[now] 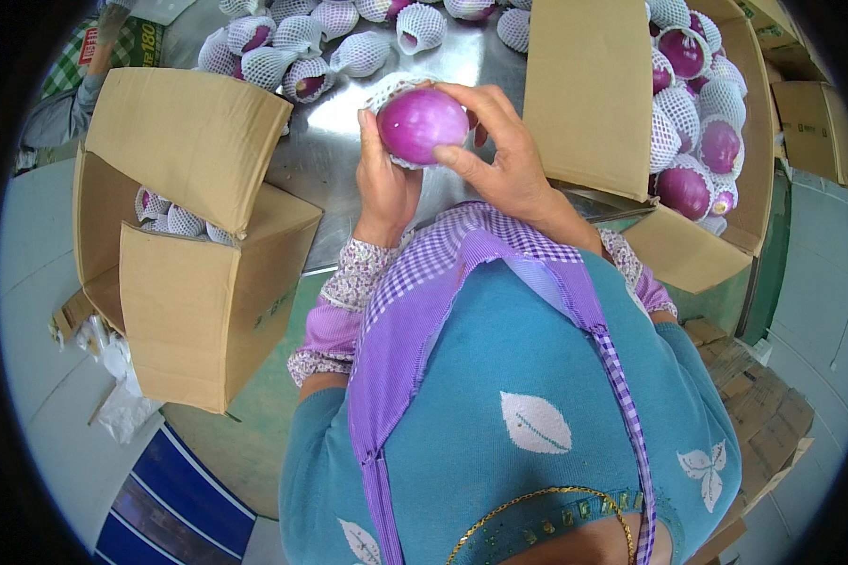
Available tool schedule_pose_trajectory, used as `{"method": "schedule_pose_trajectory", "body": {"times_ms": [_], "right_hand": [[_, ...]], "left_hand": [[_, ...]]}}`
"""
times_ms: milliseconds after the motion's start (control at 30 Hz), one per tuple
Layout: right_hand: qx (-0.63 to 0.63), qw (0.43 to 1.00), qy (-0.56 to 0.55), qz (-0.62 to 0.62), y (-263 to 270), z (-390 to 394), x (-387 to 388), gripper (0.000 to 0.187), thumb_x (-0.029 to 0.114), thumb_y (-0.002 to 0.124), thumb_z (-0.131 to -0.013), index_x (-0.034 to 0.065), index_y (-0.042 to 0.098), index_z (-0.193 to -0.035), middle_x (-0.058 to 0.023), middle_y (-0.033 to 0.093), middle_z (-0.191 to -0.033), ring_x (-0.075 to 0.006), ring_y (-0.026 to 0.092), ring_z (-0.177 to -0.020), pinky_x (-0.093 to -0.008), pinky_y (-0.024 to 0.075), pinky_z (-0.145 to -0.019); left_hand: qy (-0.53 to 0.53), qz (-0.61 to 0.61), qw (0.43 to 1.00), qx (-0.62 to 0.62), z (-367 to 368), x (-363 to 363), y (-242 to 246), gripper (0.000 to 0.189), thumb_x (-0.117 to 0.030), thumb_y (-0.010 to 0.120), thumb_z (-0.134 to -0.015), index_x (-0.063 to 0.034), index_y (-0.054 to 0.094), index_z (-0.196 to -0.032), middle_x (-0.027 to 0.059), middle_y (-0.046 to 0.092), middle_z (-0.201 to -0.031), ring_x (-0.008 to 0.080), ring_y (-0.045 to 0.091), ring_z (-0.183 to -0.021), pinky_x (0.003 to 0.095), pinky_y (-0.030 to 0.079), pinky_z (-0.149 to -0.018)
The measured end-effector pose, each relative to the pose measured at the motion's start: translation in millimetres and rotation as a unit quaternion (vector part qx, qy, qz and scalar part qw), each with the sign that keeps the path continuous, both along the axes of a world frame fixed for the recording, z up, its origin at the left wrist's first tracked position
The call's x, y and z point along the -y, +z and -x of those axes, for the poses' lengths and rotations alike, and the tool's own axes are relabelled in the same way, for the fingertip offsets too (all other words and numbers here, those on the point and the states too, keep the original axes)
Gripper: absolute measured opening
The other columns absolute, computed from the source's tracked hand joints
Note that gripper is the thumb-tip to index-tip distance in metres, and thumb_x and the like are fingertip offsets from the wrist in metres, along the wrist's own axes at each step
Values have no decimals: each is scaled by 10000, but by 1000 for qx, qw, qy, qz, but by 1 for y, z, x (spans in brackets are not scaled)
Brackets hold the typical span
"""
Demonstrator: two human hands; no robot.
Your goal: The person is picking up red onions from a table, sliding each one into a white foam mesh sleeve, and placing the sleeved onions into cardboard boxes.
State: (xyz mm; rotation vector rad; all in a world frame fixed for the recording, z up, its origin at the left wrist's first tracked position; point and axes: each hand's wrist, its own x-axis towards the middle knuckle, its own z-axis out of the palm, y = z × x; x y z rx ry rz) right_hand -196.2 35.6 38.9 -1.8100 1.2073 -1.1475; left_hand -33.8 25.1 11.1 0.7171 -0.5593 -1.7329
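Note:
A smooth, oval purple fruit (424,127) is held between both my hands above the metal table. My left hand (385,187) cups it from the left side, thumb upright along its edge. From the right, my right hand (502,152) grips it with the thumb on its lower front and the fingers at its upper edge. A white foam net sleeve (399,86) shows behind and under the fruit, whose upper face is bare. Beyond my hands lie several fruits in foam nets (360,54) on the steel tabletop (328,159).
An open cardboard box (177,318) at left holds some netted fruits (184,220). At right, another open box (586,92) is heaped with netted fruits (721,145). Flattened cardboard (756,409) lies low at right. Another person's arm (99,70) shows at upper left, near plastic bags (124,406) farther down.

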Motion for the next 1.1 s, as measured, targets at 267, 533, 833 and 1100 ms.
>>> {"method": "schedule_pose_trajectory", "body": {"times_ms": [267, 533, 833, 1100], "right_hand": [[181, 979, -29, -94, -19, -10, 5, 388, 260, 680, -964, 40, 541, -1252, -93, 610, -1187, -159, 606, -1053, -313, 525, -877], [237, 967, -2, -94, -19, -5, 4, 585, 165, 724, -935, 15, 430, -1417, -100, 530, -1325, -184, 550, -1217, -339, 450, -1053], [91, 996, -10, 7, -29, 4, 7, 674, 107, 837, -811, 32, 494, -1386, -113, 463, -1335, -222, 479, -1304, -368, 455, -1073], [229, 946, -41, -224, -29, 11, 11, 408, 326, 600, -1023, 24, 598, -1298, -98, 626, -1221, -149, 576, -1109, -306, 495, -933]], "left_hand": [[39, 204, 944, 255, 9, -6, -10, 458, -348, 375, -1102, -44, 354, -1444, 156, 533, -1397, 227, 523, -1271, 364, 410, -1096], [18, 106, 984, 140, 6, 0, -12, 470, -326, 371, -1102, -48, 318, -1477, 143, 510, -1400, 228, 506, -1299, 382, 385, -1116], [-13, 66, 992, 108, 6, -2, -10, 559, -300, 518, -1034, -70, 296, -1493, 111, 500, -1384, 201, 530, -1249, 376, 423, -1087], [-30, -102, 977, -182, -15, 3, -21, 469, -370, 465, -1016, -87, 485, -1390, 99, 599, -1323, 237, 597, -1221, 444, 495, -1045]]}}
